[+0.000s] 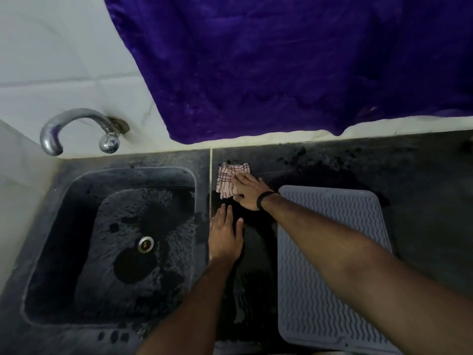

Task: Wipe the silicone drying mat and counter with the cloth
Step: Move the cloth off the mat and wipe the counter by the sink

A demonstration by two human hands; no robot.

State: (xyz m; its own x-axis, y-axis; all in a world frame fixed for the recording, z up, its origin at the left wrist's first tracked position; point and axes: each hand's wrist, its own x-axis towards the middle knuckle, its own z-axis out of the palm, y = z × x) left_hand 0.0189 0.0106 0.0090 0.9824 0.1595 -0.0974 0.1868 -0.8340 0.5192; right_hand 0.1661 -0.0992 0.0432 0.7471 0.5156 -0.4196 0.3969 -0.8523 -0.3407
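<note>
A pink checked cloth [228, 181] lies flat on the dark wet counter [332, 165] between the sink and the mat. My right hand [249, 192], a black band at its wrist, presses on the cloth's right part with straight fingers. My left hand [225, 235] rests flat on the counter just below it, fingers straight, holding nothing. The grey silicone drying mat [340, 265] with a wavy ribbed surface lies to the right; my right forearm crosses over its left part.
A dark stone sink [46, 252] with a metal drain [145, 244] fills the left side. A chrome tap [74, 124] juts from the white tiled wall above it. A purple cloth [281, 60] hangs over the wall behind the counter.
</note>
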